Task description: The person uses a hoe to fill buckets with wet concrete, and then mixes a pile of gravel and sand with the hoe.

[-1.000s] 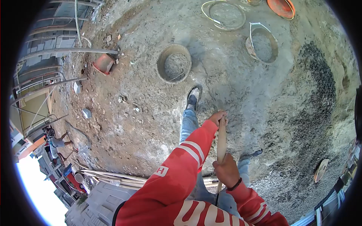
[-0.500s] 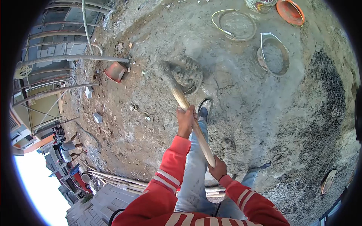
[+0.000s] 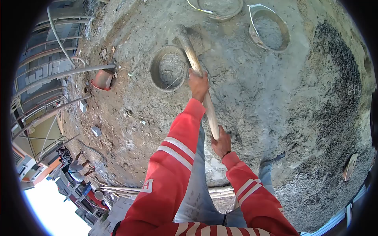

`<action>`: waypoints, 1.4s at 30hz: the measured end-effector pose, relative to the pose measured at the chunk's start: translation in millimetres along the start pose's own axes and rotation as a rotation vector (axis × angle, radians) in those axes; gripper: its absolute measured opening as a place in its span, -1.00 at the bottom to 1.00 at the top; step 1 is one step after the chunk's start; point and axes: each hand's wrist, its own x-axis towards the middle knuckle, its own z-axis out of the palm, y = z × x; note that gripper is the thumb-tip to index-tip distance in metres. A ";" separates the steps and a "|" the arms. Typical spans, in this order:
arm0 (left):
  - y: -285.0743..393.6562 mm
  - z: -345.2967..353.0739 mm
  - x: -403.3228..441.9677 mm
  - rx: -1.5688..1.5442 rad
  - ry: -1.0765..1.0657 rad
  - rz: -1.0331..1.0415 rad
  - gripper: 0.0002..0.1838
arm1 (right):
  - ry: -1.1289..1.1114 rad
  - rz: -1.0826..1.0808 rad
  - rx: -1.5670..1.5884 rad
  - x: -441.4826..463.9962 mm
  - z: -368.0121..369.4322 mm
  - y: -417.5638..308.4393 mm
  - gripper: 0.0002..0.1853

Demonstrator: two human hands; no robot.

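Observation:
My left hand is wrapped round the middle of a long wooden handle. Lower down, my right hand grips the handle near its end. At the far end is a mud-coated hoe head, over the wet grey ground just beyond a round bucket. That bucket holds grey wet mix, and the handle passes beside its right rim.
Two more buckets of grey mix stand at the top. An orange bucket lies left, near metal poles. Dark gravel spreads at the right. People are far off at lower left.
The hoe head has swung from above the bucket to the ground beyond its right side. Both hands have moved forward with the handle, and the view has shifted.

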 end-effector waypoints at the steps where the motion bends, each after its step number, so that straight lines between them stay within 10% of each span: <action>1: -31.8 22.7 5.3 0.294 0.070 0.113 -0.49 | -0.002 0.036 0.040 4.9 -1.3 12.2 -0.57; 14: -207.1 90.4 -277.7 0.558 -0.148 -0.567 -0.43 | -0.309 0.570 -0.402 -217.1 -105.3 119.9 -0.60; 17: -245.0 50.2 -365.1 0.105 -0.221 -0.787 -0.69 | -0.314 0.732 -0.530 -289.4 -103.3 126.3 -0.65; 23: -147.1 42.3 -360.4 0.117 -0.156 -0.617 -0.66 | -0.139 0.693 -0.389 -315.9 -68.7 130.1 -0.68; 29: -38.1 108.5 -196.6 -0.150 -0.284 -0.281 -0.67 | 0.018 0.365 -0.284 -122.1 -107.1 103.7 -0.49; 31: -39.4 151.4 -143.9 0.082 -0.258 -0.185 -0.39 | 0.028 0.289 -0.258 -67.2 -126.3 108.8 -0.43; 42: -165.8 174.0 -351.3 0.699 -0.403 -0.436 -0.49 | -0.064 0.694 -0.198 -254.9 -127.5 131.3 -0.59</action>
